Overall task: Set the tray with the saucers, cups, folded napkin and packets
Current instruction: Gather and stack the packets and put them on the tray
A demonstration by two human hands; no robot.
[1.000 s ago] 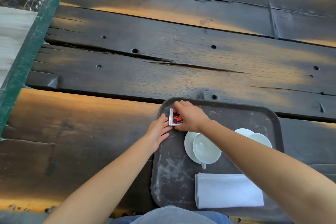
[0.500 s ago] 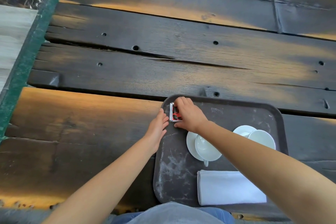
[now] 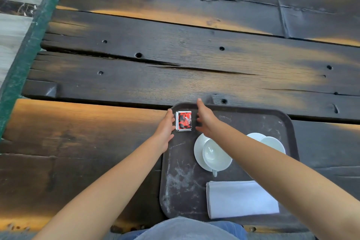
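Currently, from the head view I see the dark tray (image 3: 288,122) carrying a white cup (image 3: 214,154) on its saucer (image 3: 198,152), a second cup (image 3: 272,143) on a second saucer (image 3: 254,135), a folded napkin (image 3: 241,198) at the near edge, and red packets (image 3: 183,121) stacked in the far left corner. The left hand (image 3: 165,128) and right hand (image 3: 206,121) flank the packets with straight fingers, holding nothing, the left just beside them and the right slightly apart.

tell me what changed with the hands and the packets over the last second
The right hand has let go of the packets and opened, fingers straight, just right of the stack. The left hand stays open on its left. The packets stay in the far left corner of the tray; cups, saucers and napkin have not moved.
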